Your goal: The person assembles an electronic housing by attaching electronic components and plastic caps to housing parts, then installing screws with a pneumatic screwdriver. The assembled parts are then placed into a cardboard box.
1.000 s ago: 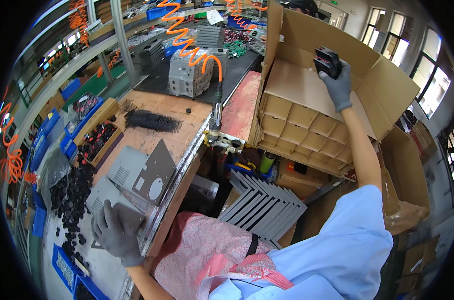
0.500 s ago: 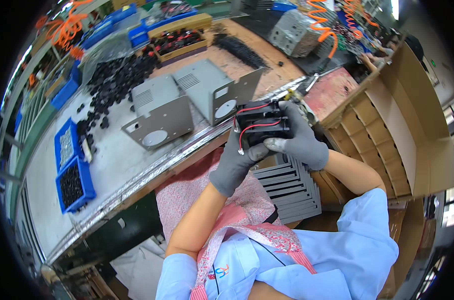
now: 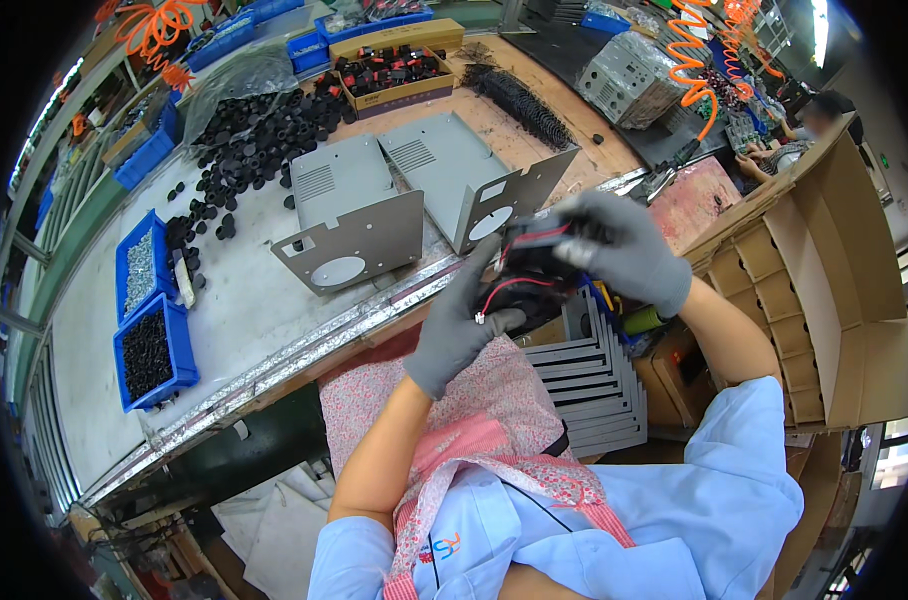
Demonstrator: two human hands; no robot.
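Observation:
Both my hands wear grey gloves and hold black cooling fans in front of my apron. My left hand point(image 3: 453, 329) is closed on the lower fan point(image 3: 524, 298), whose red wire ends in a small white plug near my thumb. My right hand point(image 3: 629, 250) grips the upper fan point(image 3: 536, 238), which has a red wire too; motion smears it and my fingertips. Whether the two fans touch is hard to see. Just beyond them, two bent grey sheet-metal panels point(image 3: 372, 243) point(image 3: 444, 165), with slots and round holes, stand on the workbench.
Blue bins of screws point(image 3: 155, 352) sit at the left. Loose black caps point(image 3: 244, 150) and a carton of red-and-black parts point(image 3: 394, 95) lie farther back. A large divided cardboard box point(image 3: 814, 290) stands at right; stacked grey frames point(image 3: 599, 390) are below my hands. Another person point(image 3: 789, 150) works at far right.
My right hand has moved up and right with the upper fan, away from my left hand. My left hand stays low with the other fan. The whole view has shifted slightly.

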